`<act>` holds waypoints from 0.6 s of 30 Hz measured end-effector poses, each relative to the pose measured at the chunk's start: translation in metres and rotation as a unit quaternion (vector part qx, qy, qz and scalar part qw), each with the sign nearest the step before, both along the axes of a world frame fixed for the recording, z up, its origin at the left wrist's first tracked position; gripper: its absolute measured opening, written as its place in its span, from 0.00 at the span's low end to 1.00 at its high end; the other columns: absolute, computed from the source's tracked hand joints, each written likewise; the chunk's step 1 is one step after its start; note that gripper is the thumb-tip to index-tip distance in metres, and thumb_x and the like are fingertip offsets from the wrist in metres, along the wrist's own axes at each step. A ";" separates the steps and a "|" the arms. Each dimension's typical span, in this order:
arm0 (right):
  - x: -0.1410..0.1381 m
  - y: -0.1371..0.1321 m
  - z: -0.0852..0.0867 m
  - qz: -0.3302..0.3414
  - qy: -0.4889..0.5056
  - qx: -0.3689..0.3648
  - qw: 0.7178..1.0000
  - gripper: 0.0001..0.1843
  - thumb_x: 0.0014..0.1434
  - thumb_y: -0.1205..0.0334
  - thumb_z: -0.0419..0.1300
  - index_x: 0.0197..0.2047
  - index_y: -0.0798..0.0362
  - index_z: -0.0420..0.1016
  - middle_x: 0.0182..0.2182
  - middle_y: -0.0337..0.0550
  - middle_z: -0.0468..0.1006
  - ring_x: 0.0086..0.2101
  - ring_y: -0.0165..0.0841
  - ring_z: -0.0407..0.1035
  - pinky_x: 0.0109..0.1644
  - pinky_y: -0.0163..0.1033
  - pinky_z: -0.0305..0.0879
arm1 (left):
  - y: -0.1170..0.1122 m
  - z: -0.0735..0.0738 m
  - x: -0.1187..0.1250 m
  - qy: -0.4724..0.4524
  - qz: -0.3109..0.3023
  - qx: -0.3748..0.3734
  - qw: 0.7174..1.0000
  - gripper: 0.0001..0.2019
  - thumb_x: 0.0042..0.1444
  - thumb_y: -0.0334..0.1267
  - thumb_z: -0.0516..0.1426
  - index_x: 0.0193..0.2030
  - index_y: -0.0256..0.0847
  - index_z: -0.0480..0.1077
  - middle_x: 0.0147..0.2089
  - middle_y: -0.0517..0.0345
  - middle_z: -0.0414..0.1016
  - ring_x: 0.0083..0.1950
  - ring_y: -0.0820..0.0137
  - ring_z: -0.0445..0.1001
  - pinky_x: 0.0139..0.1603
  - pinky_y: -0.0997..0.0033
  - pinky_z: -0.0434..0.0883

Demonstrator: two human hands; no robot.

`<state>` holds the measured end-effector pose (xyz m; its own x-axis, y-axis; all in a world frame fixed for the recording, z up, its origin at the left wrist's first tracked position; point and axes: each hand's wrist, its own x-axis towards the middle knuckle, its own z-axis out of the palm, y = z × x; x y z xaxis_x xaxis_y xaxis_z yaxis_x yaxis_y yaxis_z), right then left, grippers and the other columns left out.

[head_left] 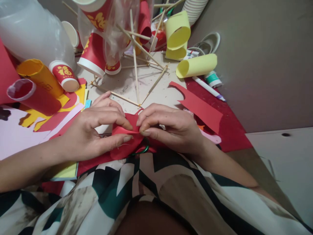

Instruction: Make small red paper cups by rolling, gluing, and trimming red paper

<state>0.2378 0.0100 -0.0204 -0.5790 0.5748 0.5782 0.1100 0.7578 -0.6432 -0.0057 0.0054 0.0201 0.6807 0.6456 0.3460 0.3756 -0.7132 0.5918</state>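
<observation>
Close to my body, both hands meet over a piece of red paper (119, 148), which looks folded or creased where my fingers press it. My left hand (97, 125) pinches its upper edge between thumb and index finger. Fingertips and thumb of my right hand (168, 125) close on the same edge, just right of the left thumb. A green scissors handle (146, 147) shows partly under the paper. Beyond my fingers, thin wooden sticks (135, 65) are joined into an open frame on the white board (158, 94).
Red paper cups (94, 54) hang or stand at the back left, beside orange and red paper tubes (34, 98). Yellow paper tubes (197, 65) and a marker (209, 88) lie at the right. A red paper strip (200, 107) rests near my right wrist. A grey wall (264, 65) bounds the right side.
</observation>
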 end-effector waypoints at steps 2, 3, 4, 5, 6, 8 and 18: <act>0.000 0.000 0.000 0.001 -0.001 -0.003 1.000 0.05 0.65 0.69 0.64 0.37 0.50 0.78 0.38 0.42 0.82 0.41 0.32 0.78 0.45 0.39 0.77 | -0.001 0.001 0.001 0.003 0.014 -0.017 1.000 0.05 0.59 0.41 0.65 0.37 0.44 0.77 0.35 0.61 0.80 0.41 0.68 0.78 0.73 0.49 0.57; 0.000 0.000 0.000 0.000 0.002 -0.005 1.000 0.05 0.65 0.69 0.64 0.37 0.50 0.78 0.38 0.42 0.82 0.41 0.32 0.78 0.45 0.39 0.77 | -0.001 0.001 0.002 0.005 0.024 -0.026 0.999 0.05 0.59 0.41 0.65 0.36 0.44 0.77 0.35 0.61 0.80 0.41 0.68 0.78 0.73 0.48 0.58; 0.000 -0.001 -0.001 -0.004 0.007 -0.008 1.000 0.04 0.64 0.69 0.65 0.37 0.51 0.78 0.38 0.43 0.82 0.40 0.31 0.78 0.45 0.38 0.77 | -0.002 0.002 0.003 0.006 0.033 -0.033 0.999 0.04 0.59 0.40 0.65 0.36 0.44 0.77 0.35 0.61 0.80 0.41 0.69 0.78 0.73 0.48 0.59; -0.001 -0.002 -0.001 -0.008 0.012 -0.011 1.000 0.04 0.63 0.69 0.65 0.37 0.51 0.78 0.38 0.43 0.82 0.40 0.31 0.78 0.45 0.37 0.77 | -0.002 0.001 0.004 0.006 0.040 -0.038 0.998 0.04 0.59 0.39 0.64 0.35 0.44 0.77 0.34 0.62 0.79 0.40 0.69 0.78 0.72 0.49 0.60; -0.002 -0.003 -0.002 -0.013 0.017 -0.013 1.000 0.03 0.62 0.69 0.66 0.38 0.51 0.79 0.39 0.43 0.82 0.40 0.30 0.78 0.45 0.36 0.77 | -0.003 0.001 0.005 0.004 0.046 -0.040 0.998 0.03 0.59 0.38 0.64 0.34 0.44 0.77 0.34 0.62 0.79 0.40 0.69 0.78 0.71 0.49 0.61; -0.003 -0.005 -0.003 -0.026 0.022 -0.012 0.999 0.03 0.61 0.68 0.68 0.39 0.52 0.79 0.40 0.44 0.81 0.40 0.30 0.78 0.45 0.36 0.77 | -0.003 0.000 0.007 0.004 0.051 -0.036 0.998 0.04 0.59 0.38 0.63 0.34 0.43 0.77 0.33 0.61 0.79 0.39 0.69 0.78 0.71 0.48 0.61; -0.004 -0.006 -0.003 -0.020 0.024 -0.008 0.999 0.03 0.65 0.69 0.64 0.37 0.55 0.77 0.37 0.46 0.81 0.41 0.30 0.77 0.46 0.35 0.75 | 0.002 -0.002 0.005 -0.004 0.012 -0.015 1.000 0.06 0.59 0.41 0.66 0.38 0.42 0.78 0.35 0.60 0.81 0.40 0.69 0.78 0.73 0.50 0.57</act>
<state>0.2337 0.0038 -0.0236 -0.5274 0.6057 0.5958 0.1081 0.7434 -0.6600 -0.0010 0.0078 0.0180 0.6626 0.6711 0.3325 0.3867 -0.6867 0.6155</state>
